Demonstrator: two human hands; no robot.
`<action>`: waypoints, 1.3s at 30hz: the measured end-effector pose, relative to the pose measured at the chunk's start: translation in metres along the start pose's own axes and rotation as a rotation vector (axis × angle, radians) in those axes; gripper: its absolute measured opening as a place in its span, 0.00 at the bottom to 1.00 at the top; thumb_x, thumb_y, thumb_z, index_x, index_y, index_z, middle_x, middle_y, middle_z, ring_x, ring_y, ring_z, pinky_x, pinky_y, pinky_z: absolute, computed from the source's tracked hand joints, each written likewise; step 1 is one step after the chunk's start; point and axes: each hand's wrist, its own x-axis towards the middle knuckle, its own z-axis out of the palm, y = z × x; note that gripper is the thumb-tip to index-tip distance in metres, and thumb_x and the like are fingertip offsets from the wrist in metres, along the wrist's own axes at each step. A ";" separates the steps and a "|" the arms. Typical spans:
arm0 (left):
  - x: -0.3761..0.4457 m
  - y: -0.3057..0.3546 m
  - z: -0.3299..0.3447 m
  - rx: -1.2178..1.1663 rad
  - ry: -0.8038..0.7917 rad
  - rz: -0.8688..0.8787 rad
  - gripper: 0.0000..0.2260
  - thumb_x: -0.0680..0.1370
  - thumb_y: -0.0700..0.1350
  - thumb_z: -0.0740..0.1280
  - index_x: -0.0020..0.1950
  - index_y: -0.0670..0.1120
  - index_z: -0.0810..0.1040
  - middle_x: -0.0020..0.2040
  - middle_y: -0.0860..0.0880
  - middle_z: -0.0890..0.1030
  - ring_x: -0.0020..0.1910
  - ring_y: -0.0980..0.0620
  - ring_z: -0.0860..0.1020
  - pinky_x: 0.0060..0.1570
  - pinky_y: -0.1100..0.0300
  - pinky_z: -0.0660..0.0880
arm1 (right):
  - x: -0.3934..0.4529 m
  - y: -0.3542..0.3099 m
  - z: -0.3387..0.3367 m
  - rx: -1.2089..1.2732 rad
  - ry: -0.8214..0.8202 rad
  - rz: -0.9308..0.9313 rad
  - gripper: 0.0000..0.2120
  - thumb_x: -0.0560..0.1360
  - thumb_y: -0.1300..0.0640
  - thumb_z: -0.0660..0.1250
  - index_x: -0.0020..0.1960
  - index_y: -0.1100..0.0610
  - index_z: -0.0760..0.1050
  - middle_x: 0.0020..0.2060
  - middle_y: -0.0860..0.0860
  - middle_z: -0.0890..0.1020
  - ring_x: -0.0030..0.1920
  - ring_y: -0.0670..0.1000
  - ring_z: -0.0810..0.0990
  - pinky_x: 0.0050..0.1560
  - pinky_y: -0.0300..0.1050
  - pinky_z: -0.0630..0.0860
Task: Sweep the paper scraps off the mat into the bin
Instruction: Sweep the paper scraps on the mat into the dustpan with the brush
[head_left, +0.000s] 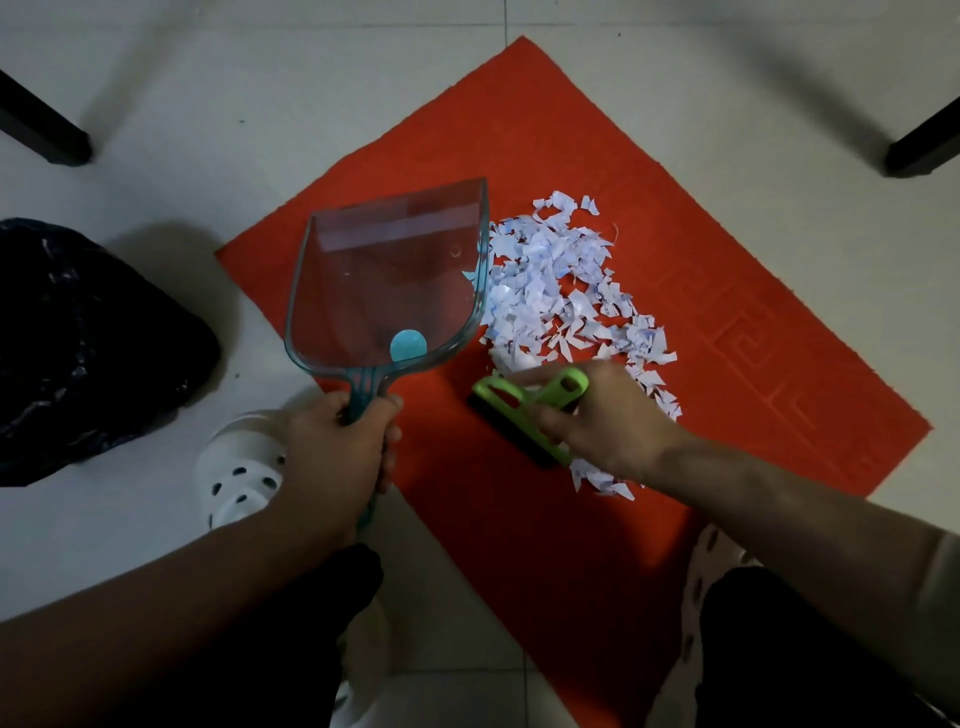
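Note:
A red mat (727, 291) lies cornerwise on the tiled floor. A heap of white paper scraps (561, 291) covers its middle, and a few scraps lie under my right wrist. My left hand (337, 447) is shut on the teal handle of a clear plastic dustpan (384, 280), which is held over the mat's left edge with its right side touching the heap. My right hand (608, 415) grips a green hand brush (524, 415) with black bristles, resting on the mat just below the heap. A bin lined with a black bag (78, 343) stands on the floor to the left.
White perforated clogs (239, 467) are on my feet, one left of the mat, the other (701, 597) on its near edge. Black furniture legs stand at the far left (47, 130) and far right (924, 145). Pale tiled floor (260, 104) surrounds the mat.

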 end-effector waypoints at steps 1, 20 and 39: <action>-0.001 0.000 0.001 0.000 -0.007 -0.001 0.07 0.78 0.43 0.67 0.43 0.40 0.76 0.29 0.47 0.74 0.21 0.56 0.69 0.20 0.64 0.67 | -0.001 0.002 0.005 -0.013 -0.039 0.009 0.14 0.76 0.54 0.67 0.61 0.47 0.79 0.48 0.43 0.83 0.40 0.35 0.80 0.42 0.28 0.73; -0.009 -0.001 0.009 -0.023 -0.070 -0.003 0.07 0.78 0.43 0.68 0.41 0.42 0.75 0.27 0.50 0.74 0.22 0.55 0.69 0.21 0.63 0.66 | -0.048 0.030 -0.035 -0.025 -0.104 0.023 0.12 0.74 0.58 0.71 0.56 0.49 0.82 0.50 0.41 0.84 0.48 0.38 0.82 0.49 0.34 0.77; -0.006 -0.002 0.028 0.007 -0.056 0.016 0.07 0.78 0.43 0.67 0.42 0.41 0.75 0.29 0.47 0.74 0.24 0.52 0.69 0.26 0.58 0.67 | -0.022 0.045 -0.059 -0.078 -0.029 -0.047 0.10 0.75 0.60 0.70 0.52 0.47 0.82 0.45 0.42 0.85 0.42 0.40 0.82 0.44 0.31 0.75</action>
